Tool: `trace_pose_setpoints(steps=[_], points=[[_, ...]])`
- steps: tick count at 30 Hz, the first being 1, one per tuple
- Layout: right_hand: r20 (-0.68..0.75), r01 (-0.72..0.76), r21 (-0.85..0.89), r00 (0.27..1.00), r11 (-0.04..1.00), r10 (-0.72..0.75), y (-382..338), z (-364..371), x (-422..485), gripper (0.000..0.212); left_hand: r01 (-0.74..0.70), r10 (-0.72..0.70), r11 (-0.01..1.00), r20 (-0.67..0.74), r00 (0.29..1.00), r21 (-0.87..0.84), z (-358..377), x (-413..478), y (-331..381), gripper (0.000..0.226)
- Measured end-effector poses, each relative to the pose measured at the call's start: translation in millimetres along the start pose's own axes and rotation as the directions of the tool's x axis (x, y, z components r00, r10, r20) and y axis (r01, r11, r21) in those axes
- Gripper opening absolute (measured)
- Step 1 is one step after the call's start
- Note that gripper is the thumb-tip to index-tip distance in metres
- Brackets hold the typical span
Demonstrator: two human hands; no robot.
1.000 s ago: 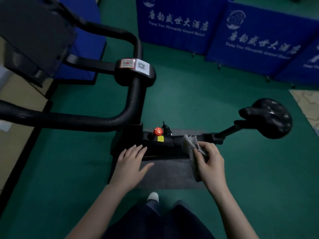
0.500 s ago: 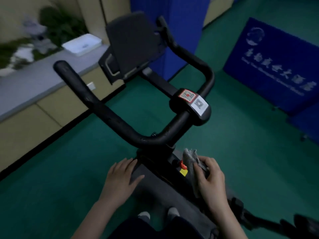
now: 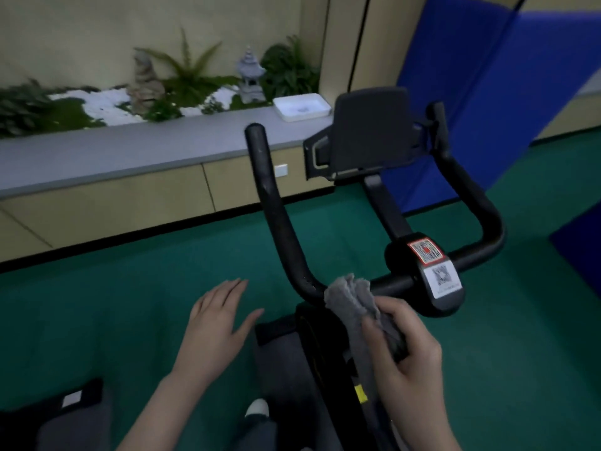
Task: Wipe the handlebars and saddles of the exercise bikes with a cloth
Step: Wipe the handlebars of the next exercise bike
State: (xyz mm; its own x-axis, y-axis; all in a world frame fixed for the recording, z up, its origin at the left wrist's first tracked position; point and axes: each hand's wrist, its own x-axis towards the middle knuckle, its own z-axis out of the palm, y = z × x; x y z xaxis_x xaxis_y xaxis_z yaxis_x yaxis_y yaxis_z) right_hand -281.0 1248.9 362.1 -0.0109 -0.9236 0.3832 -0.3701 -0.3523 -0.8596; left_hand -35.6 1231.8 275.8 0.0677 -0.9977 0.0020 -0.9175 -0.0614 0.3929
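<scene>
The right hand (image 3: 406,349) grips a cloth (image 3: 351,297) against the handlebar (image 3: 276,216); the left hand (image 3: 218,317) hovers spread over floor.

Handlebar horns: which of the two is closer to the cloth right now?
The left horn: the grey cloth in the right hand sits by its lower bend. The right horn lies beyond the sticker-covered clamp.

Dim, even indoor light with no hard shadows or glare. The whole frame is soft; the plants (image 3: 39,109) at far left smear with motion blur. Wide-angle bending curves the wall panels (image 3: 344,40) and edges.
</scene>
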Motion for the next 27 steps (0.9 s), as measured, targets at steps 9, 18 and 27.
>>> trace_pose_setpoints(steps=[9, 18, 27], points=[[0.049, 0.067, -0.032, 0.997, 0.997, -0.065, -18, 61, 102, 0.015, -0.031, -0.035, 0.956, -0.218, 0.975, -0.293, -47, 80, 8, 0.07], [0.015, 0.315, -0.232, 0.947, 0.92, -0.321, -54, 138, 207, 0.019, -0.112, -0.139, 0.661, -0.267, 0.954, -0.742, -84, 173, 26, 0.047], [0.634, 0.498, -0.424, 0.76, 0.757, -0.145, -67, 168, 292, 0.017, -0.053, -0.223, 0.065, -0.066, 0.973, -0.996, -95, 199, 23, 0.02]])
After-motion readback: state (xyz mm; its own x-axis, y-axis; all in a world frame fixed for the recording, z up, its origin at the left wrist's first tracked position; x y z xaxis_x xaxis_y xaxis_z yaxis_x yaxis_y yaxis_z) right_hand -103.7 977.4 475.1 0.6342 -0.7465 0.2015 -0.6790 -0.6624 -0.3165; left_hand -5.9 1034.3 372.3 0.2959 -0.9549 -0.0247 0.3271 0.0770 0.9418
